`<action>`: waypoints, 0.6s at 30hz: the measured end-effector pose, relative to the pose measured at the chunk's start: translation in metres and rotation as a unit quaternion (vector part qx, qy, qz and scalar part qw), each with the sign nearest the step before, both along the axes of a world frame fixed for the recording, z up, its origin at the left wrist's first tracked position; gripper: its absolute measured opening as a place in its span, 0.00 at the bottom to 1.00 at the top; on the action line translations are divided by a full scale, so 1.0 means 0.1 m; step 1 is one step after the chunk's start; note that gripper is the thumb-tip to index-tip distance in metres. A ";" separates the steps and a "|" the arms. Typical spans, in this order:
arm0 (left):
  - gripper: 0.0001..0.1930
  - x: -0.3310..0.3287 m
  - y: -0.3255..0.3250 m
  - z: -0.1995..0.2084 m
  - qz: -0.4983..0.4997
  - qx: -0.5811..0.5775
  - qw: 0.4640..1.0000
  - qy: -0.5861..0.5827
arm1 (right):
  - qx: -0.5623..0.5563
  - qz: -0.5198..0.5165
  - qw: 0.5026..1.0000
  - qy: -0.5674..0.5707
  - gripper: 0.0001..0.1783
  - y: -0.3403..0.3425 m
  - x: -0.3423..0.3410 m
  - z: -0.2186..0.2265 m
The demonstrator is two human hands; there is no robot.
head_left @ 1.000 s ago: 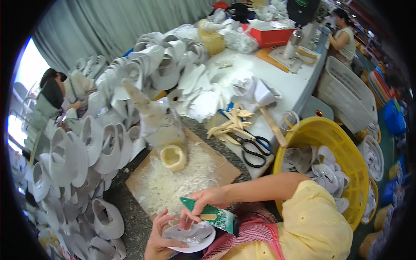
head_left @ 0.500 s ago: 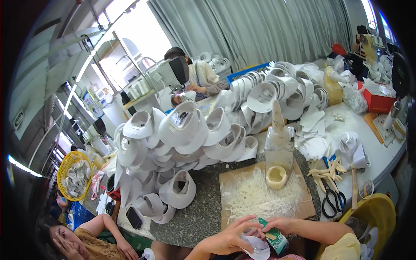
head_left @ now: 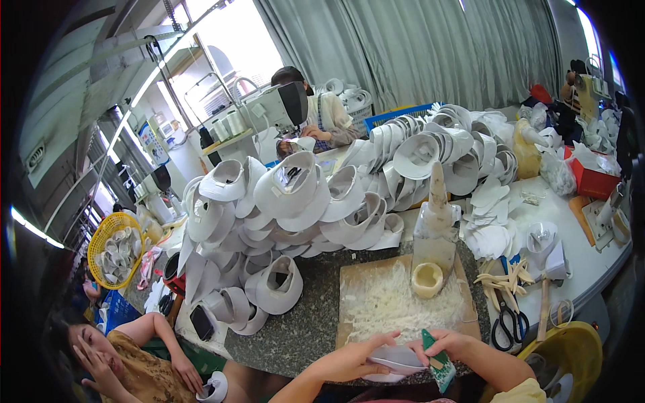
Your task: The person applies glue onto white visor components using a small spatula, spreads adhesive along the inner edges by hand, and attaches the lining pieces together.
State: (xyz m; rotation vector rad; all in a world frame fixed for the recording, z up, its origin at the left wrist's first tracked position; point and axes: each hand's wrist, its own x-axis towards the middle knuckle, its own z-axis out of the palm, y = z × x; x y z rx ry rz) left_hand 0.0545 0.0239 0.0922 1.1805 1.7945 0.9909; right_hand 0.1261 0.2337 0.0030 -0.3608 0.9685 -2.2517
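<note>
My left hand point(head_left: 356, 359) grips a curved white piece point(head_left: 398, 360), which looks like a cap visor part, fingers along its edge. My right hand point(head_left: 451, 344) is closed on a green flat spreader point(head_left: 439, 363) with whitish paste on its blade. The spreader is tilted, its blade pointing down beside the right end of the visor piece. Both hands are over the near edge of a board point(head_left: 354, 295) smeared with whitish paste. On the board stands a whitish, paste-crusted container point(head_left: 433, 235) with a round opening at its foot.
Stacked white visors point(head_left: 292, 191) fill the table's middle and left. Black-handled scissors point(head_left: 507, 326), beige strips point(head_left: 504, 275) and a wooden-handled hammer point(head_left: 545, 309) lie right; a yellow basket point(head_left: 584, 349) stands below them. A person point(head_left: 148, 363) sits left; another point(head_left: 322, 114) works at a sewing machine.
The white visor piece has risen a little and turned flatter. The green spreader has swung to a steeper tilt and slightly right. The whole view has shifted slightly.
</note>
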 end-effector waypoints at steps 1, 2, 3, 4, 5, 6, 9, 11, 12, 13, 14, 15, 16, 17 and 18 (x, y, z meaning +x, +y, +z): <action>0.29 0.01 0.00 0.03 0.046 0.000 0.999 0.010 | 0.004 -0.010 0.999 0.031 0.10 0.03 0.03 0.05; 0.29 0.02 -0.02 0.03 0.047 0.000 0.999 0.010 | 0.004 -0.008 0.999 0.030 0.10 0.05 0.06 0.11; 0.27 0.02 -0.05 0.04 0.103 -0.012 0.994 -0.022 | -0.005 -0.001 0.999 0.038 0.10 0.06 0.07 0.19; 0.25 0.02 -0.07 0.04 0.158 -0.023 0.986 -0.054 | -0.014 0.006 0.999 0.047 0.10 0.08 0.08 0.25; 0.25 0.02 -0.07 0.02 0.158 -0.023 0.985 -0.057 | -0.014 0.007 0.999 0.044 0.10 0.08 0.09 0.27; 0.22 0.01 -0.05 0.00 0.156 -0.008 0.988 -0.002 | 0.004 -0.004 0.999 0.046 0.12 0.10 0.11 0.30; 0.15 0.04 0.02 0.04 0.196 -0.004 0.980 0.024 | 0.021 -0.006 0.997 0.069 0.13 0.14 0.11 0.34; 0.13 0.05 0.03 0.04 0.242 -0.014 0.970 -0.005 | 0.019 0.006 0.996 0.091 0.12 0.13 0.07 0.34; 0.13 0.06 0.08 0.05 0.245 0.003 0.969 0.016 | 0.035 -0.004 0.990 0.133 0.11 0.15 0.11 0.37; 0.13 0.06 0.13 0.06 0.247 0.020 0.968 0.036 | 0.053 -0.015 0.983 0.175 0.10 0.17 0.16 0.40; 0.13 0.05 0.17 0.06 0.235 0.023 0.971 0.036 | 0.057 -0.027 0.982 0.175 0.10 0.18 0.22 0.46; 0.13 0.03 0.13 0.00 0.257 0.018 0.965 0.059 | 0.091 -0.013 0.974 0.205 0.08 0.15 0.18 0.48; 0.13 0.02 0.09 -0.04 0.277 0.014 0.957 0.082 | 0.125 0.000 0.964 0.235 0.06 0.11 0.13 0.50; 0.13 0.01 0.06 -0.04 0.288 0.011 0.954 0.084 | 0.121 0.011 0.964 0.238 0.06 0.07 0.06 0.51; 0.15 0.00 0.07 -0.01 0.291 -0.010 0.952 0.089 | 0.157 0.041 0.949 0.269 0.07 0.05 0.06 0.55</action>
